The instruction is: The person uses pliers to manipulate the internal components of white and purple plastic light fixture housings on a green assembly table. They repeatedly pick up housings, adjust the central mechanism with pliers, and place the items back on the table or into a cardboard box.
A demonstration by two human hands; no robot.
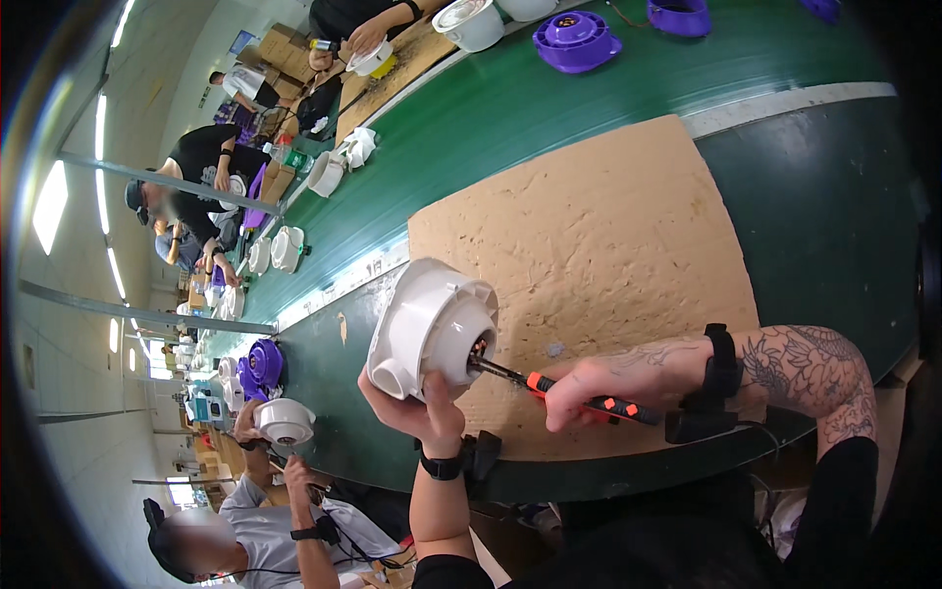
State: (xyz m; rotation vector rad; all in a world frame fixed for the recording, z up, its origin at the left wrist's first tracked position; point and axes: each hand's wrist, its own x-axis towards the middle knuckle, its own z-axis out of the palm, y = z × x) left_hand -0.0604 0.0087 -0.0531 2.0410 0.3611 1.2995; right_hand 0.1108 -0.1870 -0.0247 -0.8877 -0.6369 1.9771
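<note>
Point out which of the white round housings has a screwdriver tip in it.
The white housing held up in the left hand; the right hand drives an orange-handled screwdriver into it. The others have no tool in them.

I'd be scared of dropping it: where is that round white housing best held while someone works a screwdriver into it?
Probably as the left hand does: cup the white housing from underneath, around its wide flanged rim. That leaves the recessed centre facing the right hand, whose screwdriver enters there.

Factory assembly line: long green conveyor belt carrying white and purple plastic housings; seated workers along it; cardboard work mats; stacked cartons; ceiling strip lights
</note>
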